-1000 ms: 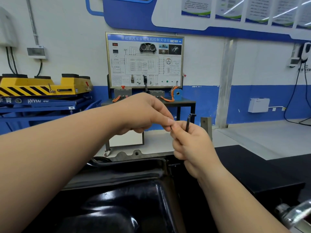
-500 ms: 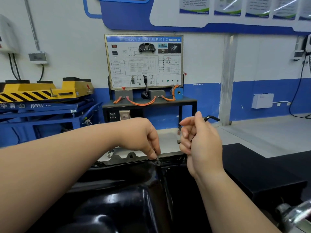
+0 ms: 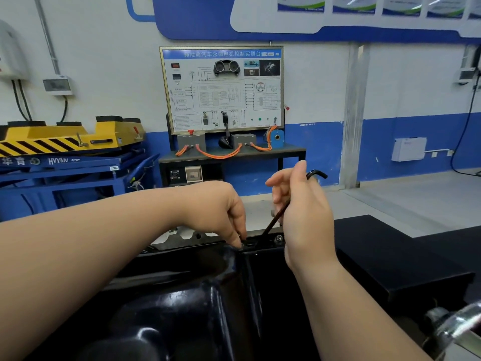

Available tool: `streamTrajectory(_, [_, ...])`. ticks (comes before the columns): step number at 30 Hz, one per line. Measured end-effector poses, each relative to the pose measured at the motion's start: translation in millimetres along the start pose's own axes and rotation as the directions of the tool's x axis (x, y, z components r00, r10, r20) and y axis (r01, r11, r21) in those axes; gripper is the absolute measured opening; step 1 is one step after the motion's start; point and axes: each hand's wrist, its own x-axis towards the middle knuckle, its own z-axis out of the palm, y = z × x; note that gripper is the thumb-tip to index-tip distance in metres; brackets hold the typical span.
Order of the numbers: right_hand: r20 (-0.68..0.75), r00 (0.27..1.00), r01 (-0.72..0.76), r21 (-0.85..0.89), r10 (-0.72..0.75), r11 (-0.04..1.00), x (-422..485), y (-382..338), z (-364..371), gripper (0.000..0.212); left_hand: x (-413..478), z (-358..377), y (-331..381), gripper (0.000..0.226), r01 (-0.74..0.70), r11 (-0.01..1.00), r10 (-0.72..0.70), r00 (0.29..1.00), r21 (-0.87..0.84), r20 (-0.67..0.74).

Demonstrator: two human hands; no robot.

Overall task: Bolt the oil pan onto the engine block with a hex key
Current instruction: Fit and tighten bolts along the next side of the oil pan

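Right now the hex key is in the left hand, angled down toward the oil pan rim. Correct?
No. The right hand grips the hex key; the left hand is down at the rim. The head view shows it. The key does angle down toward the oil pan rim.

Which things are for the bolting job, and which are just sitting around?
For the job: hex key in the right hand; left hand pinching a small bolt at the oil pan rim; seated bolt.
Just around: wiring board, orange cables, yellow lift, white wall box.
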Motion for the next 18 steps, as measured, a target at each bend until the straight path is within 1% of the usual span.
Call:
streamTrajectory(2, [0.007,0.999,0.036,-0.092,-0.035,0.995,-2.2,-0.8,0.1,0.045,0.3,1.1,-0.6,0.014,-0.005,1.000,0.005,1.000,-0.015,-0.007])
streamTrajectory(6, [0.064,0.995,0.088,-0.118,-0.081,0.989,-5.5,-3.9,0.2,0.037,1.7,3.3,-0.6,0.011,-0.013,0.999,0.013,1.000,-0.030,-0.016])
streamTrajectory(9, [0.095,0.991,0.106,-0.122,-0.095,0.987,-6.7,-5.2,-0.7,0.037,1.6,3.1,-1.8,0.008,-0.020,0.999,0.019,1.000,-0.048,-0.012])
streamTrajectory(13, [0.106,0.982,0.174,-0.178,-0.157,0.968,-6.4,-4.6,-1.8,0.036,1.2,3.2,-2.3,0.012,-0.027,0.998,0.027,1.000,-0.061,0.001])
streamTrajectory(18, [0.159,0.977,0.181,-0.263,-0.143,0.948,-6.5,-1.0,-0.7,0.039,0.8,2.8,-1.1,0.016,-0.039,0.999,0.039,0.999,-0.024,-0.007])
